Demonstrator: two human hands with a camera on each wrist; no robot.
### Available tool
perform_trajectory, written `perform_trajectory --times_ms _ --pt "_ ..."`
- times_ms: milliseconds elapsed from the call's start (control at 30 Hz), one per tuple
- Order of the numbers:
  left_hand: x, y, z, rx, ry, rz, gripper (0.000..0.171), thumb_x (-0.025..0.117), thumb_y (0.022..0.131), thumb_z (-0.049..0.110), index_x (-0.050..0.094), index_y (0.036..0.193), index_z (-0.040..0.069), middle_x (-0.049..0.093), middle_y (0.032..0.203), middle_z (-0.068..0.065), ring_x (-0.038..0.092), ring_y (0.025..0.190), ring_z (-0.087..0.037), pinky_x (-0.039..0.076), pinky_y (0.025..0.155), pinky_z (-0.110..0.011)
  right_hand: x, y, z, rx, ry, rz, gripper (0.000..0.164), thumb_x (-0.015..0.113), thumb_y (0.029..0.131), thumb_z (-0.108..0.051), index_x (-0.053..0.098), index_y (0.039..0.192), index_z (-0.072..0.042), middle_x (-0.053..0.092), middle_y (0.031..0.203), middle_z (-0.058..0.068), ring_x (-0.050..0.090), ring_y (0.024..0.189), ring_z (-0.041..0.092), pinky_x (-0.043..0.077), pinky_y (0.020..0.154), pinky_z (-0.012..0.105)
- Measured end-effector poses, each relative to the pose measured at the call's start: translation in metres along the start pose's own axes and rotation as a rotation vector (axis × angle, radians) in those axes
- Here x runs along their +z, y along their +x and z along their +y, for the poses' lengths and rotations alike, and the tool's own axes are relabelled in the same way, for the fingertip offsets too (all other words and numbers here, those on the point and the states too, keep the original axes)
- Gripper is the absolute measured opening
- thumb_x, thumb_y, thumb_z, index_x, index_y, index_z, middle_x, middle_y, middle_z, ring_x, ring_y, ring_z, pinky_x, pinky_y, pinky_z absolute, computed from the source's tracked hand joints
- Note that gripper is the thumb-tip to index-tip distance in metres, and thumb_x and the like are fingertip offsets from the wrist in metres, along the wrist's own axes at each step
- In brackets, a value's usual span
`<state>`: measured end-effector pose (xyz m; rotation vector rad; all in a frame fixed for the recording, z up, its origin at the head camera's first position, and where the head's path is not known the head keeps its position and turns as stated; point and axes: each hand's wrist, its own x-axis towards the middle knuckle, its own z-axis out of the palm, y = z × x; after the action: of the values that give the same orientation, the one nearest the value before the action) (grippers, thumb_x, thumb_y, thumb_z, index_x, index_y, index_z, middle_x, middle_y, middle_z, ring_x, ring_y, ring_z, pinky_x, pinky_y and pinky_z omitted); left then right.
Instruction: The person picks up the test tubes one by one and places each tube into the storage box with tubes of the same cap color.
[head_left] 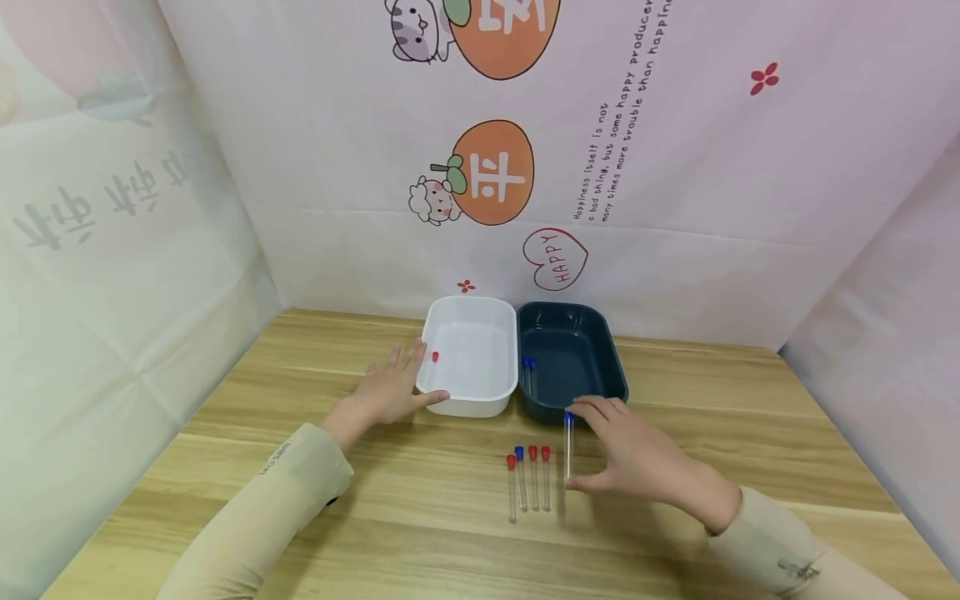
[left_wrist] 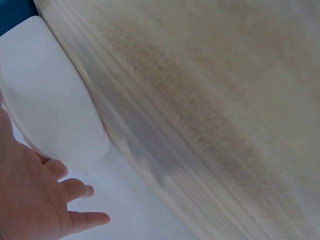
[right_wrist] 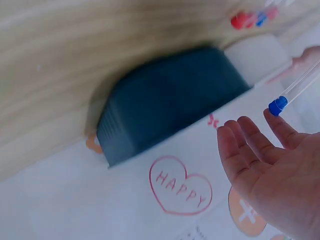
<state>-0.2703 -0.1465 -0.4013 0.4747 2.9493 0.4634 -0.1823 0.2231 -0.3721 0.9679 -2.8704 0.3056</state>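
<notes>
My right hand (head_left: 637,454) pinches a blue-capped test tube (head_left: 568,450) lengthwise, an index fingertip at the cap and the thumb at its lower end. The blue cap (right_wrist: 278,105) also shows in the right wrist view. The tube stands nearly upright in front of the dark blue bin (head_left: 615,367). My left hand (head_left: 390,387) has its fingers spread along the left side of the white bin (head_left: 468,406), with the thumb over its front rim. To the left of the held tube, three red-capped test tubes (head_left: 546,479) and one blue-capped test tube (head_left: 521,482) lie side by side on the table.
A red cap (head_left: 435,356) shows inside the white bin, at its left. Blue-capped tubes (head_left: 529,375) lean inside the dark bin's left side. Both bins stand side by side near the printed cloth backdrop (head_left: 360,250) at the back of the wooden table (head_left: 420,517).
</notes>
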Motion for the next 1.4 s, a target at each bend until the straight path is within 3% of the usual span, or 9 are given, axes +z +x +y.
perform_trajectory --times_ms 533,867,1400 --pt "0.002 0.0 -0.002 0.0 -0.001 0.005 0.107 0.051 0.094 0.074 0.009 0.165 0.006 0.005 0.172 -0.009 0.007 0.154 -0.042 0.009 0.115 -0.073 -0.021 0.018 0.025 -0.026 0.14 0.034 0.092 0.091 0.076 -0.045 0.05 0.146 -0.001 0.047 0.148 0.021 0.044 0.136 0.042 0.044 0.104 0.062" --pt "0.003 0.002 -0.003 0.006 -0.006 0.011 0.107 0.051 0.094 0.074 0.01 0.165 0.006 0.006 0.171 -0.01 0.008 0.154 -0.043 0.01 0.114 -0.074 -0.02 0.028 0.041 -0.039 0.201 0.038 0.091 0.091 0.078 -0.038 0.048 0.148 0.0 0.045 0.15 0.024 0.04 0.138 0.045 0.041 0.105 0.065" --pt "0.002 0.001 -0.002 -0.002 0.003 0.005 0.107 0.052 0.094 0.074 0.009 0.165 0.006 0.006 0.172 -0.009 0.008 0.154 -0.043 0.01 0.115 -0.073 -0.012 0.053 0.059 -0.113 0.237 0.008 0.089 0.089 0.078 -0.042 0.05 0.148 -0.002 0.048 0.15 0.02 0.041 0.137 0.039 0.039 0.108 0.063"
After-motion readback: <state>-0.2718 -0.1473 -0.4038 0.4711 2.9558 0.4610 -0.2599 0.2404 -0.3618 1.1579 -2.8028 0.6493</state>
